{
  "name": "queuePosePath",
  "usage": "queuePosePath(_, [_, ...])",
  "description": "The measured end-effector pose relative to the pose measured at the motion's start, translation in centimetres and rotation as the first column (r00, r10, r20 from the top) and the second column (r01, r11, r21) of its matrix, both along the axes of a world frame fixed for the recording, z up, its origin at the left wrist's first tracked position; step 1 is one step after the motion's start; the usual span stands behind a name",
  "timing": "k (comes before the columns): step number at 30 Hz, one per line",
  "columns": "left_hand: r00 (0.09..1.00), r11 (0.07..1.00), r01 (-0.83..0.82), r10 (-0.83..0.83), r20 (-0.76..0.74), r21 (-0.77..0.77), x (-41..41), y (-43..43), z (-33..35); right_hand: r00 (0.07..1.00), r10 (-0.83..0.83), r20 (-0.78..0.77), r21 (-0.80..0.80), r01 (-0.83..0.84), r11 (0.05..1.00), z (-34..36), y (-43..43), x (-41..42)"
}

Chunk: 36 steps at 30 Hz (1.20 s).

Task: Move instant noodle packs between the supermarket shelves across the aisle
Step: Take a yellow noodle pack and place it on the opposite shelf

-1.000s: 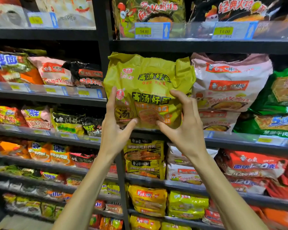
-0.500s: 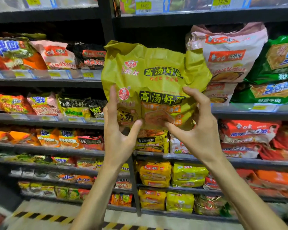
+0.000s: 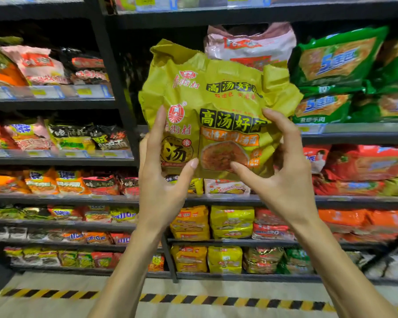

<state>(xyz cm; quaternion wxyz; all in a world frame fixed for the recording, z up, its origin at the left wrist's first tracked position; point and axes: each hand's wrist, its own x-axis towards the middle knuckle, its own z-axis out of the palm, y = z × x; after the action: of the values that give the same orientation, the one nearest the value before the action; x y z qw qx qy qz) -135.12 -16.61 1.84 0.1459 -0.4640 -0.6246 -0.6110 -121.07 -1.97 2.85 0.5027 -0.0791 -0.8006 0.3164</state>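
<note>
A large yellow instant noodle multipack (image 3: 218, 97) with black Chinese lettering hangs in front of the shelves, clear of them. My left hand (image 3: 163, 180) grips its lower left edge, thumb on the front. My right hand (image 3: 283, 177) grips its lower right edge, thumb pressing the pictured bowl. The pack is upright and crumpled at the top. Behind it on the shelf (image 3: 354, 130) stand a pink-white pack (image 3: 251, 44) and green packs (image 3: 336, 60).
Dark metal shelving full of noodle packs fills the view, with a vertical post (image 3: 110, 72) just left of the held pack. Red packs (image 3: 363, 166) sit lower right, yellow ones (image 3: 230, 221) below. A black-and-yellow striped line (image 3: 55, 293) marks the floor at the shelf's foot.
The yellow pack has come off the shelf toward me, held by both hands. The view has pulled back and tipped down, so lower shelves and the floor now show.
</note>
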Motion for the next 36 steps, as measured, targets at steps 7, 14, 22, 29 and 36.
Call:
queuePosePath(7, [0.998, 0.998, 0.051, -0.05, 0.038, -0.021, 10.8, 3.4, -1.7, 0.996, -0.085, 0.033, 0.013, 0.084, 0.996, -0.8, 2.6, 12.1])
queuePosePath(14, [0.989, 0.991, 0.129, -0.127, 0.08, -0.021, 19.9, 7.0, -3.4, 0.986, -0.15, 0.078, -0.002, 0.151, 0.989, -2.0, 5.2, 22.2])
queuePosePath(22, [0.957, 0.96, 0.278, -0.275, 0.091, -0.03, 27.0, 12.2, -3.2, 0.966, -0.254, 0.056, -0.049, 0.257, 0.965, -1.9, 8.1, 31.3])
queuePosePath(29, [0.913, 0.915, 0.399, -0.392, 0.116, -0.05, 30.7, 16.8, -3.1, 0.953, -0.299, 0.058, -0.108, 0.303, 0.947, -1.8, 11.4, 36.3])
queuePosePath(36, [0.872, 0.874, 0.485, -0.48, 0.097, -0.032, 34.1, 24.9, -2.6, 0.919, -0.388, 0.078, -0.078, 0.393, 0.916, -0.8, 18.0, 41.0])
